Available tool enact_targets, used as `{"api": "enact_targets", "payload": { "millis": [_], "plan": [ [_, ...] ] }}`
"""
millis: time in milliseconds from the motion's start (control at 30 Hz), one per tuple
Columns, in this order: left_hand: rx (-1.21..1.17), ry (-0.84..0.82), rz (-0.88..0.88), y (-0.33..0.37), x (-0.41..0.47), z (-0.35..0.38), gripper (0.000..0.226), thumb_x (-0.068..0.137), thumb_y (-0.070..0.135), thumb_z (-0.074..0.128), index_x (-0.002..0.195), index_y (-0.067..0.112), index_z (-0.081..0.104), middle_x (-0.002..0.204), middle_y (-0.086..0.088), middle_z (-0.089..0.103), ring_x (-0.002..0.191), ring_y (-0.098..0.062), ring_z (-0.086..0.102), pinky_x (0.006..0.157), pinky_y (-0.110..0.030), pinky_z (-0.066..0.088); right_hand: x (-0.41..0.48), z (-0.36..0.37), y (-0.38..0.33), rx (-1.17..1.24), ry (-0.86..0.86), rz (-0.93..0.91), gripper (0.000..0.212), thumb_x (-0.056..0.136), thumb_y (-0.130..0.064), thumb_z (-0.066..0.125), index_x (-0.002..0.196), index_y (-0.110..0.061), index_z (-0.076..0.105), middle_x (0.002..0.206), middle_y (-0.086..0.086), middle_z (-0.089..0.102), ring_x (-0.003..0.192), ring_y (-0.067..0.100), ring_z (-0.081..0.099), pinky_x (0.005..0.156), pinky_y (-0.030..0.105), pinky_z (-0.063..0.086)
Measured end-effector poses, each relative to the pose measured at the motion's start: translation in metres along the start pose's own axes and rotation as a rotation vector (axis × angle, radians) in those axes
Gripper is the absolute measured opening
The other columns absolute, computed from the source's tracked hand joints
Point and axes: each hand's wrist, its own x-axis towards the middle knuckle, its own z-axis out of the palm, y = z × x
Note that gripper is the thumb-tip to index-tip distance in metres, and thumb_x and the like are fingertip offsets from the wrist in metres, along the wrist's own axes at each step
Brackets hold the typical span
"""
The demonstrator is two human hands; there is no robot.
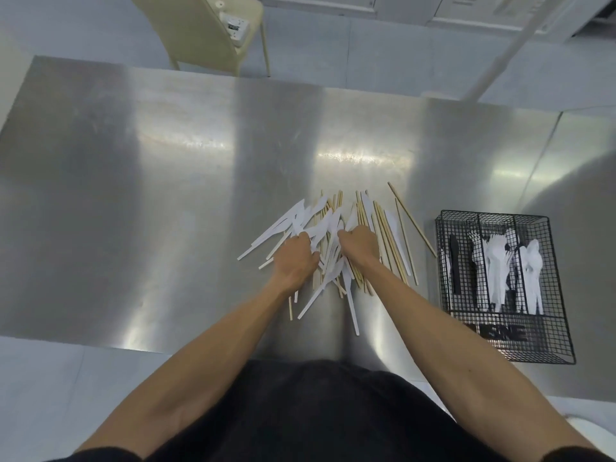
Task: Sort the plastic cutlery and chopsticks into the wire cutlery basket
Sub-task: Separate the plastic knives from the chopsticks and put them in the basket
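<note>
The wire cutlery basket (443,278) stands on the steel surface (166,195), with its near right corner close to the surface's near edge. Its long compartments hold white pieces (496,261) lying lengthwise, and a black piece (454,261) lies in the compartment at its left wall.

Left of the basket, across a narrow strip of bare steel, lies the mixed heap. The chopsticks (390,243) make up the side of the heap nearest the basket. One loose stick slants outward so that its near tip comes just beside the basket's far left corner. The plastic cutlery (320,228) fans out on the heap's side away from the basket, and a few long handles trail towards the near edge.

Both hands are down in the heap. The right grip (360,243), the one closer to the basket, is curled tight over white pieces where they meet the sticks. The left grip (295,258) is curled into the white pieces on the far side from the basket. I cannot tell which single piece either one has.

Much further left of the basket, and beyond it towards the far edge, the steel lies open. A pale chair (200,28) stands past that far edge.
</note>
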Motion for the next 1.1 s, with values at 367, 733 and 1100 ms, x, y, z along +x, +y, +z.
{"api": "enact_targets", "payload": {
  "millis": [367,733,1100],
  "plan": [
    [0.074,0.058,0.004,0.018,0.012,0.005,0.027,0.097,0.033,0.049,0.099,0.008,0.06,0.092,-0.009,0.067,0.079,-0.03,0.067,0.067,-0.038,0.056,-0.017,-0.03,0.025,0.379,0.001,0.042,0.02,0.093,-0.015,0.063,0.106,-0.001,0.058,0.098,0.018,0.069,0.084,0.03,0.074,0.065,0.036,0.065],
    [-0.349,0.136,-0.046,0.025,0.008,-0.002,0.018,0.084,0.035,0.068,0.079,0.019,0.063,0.074,0.007,0.06,0.07,-0.01,0.057,0.065,-0.034,0.052,-0.037,-0.029,0.039,0.487,-0.11,0.112,0.029,0.097,-0.006,0.054,0.122,-0.018,0.049,0.102,0.021,0.071,0.074,0.031,0.077,0.078,0.047,0.064],
    [-0.487,-0.039,-0.034,0.006,-0.035,0.012,0.008,0.092,0.026,0.056,0.098,0.02,0.057,0.088,0.002,0.063,0.078,-0.015,0.058,0.068,-0.029,0.049,-0.055,-0.026,0.063,0.383,-0.078,0.103,0.01,0.101,-0.017,0.048,0.101,-0.011,0.056,0.088,0.013,0.062,0.064,0.024,0.063,0.063,0.035,0.062]
  ]
}}
